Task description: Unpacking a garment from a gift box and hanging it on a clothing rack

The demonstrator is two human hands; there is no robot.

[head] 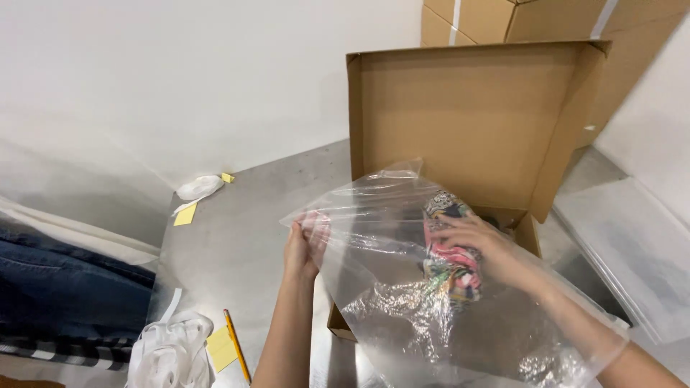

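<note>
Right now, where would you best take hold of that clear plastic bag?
Probably at the open rim of the plastic bag, from the left, where the left hand already pinches it. The mouth gapes there, while the right hand fills the inside with a colourful cloth.

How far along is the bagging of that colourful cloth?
Partway. The open cardboard box stands ready. In hand: the left hand holds the clear plastic bag by its edge, while the right hand, inside the bag, grips the colourful cloth. The bag is not yet closed, and is not set down in the box.
</note>
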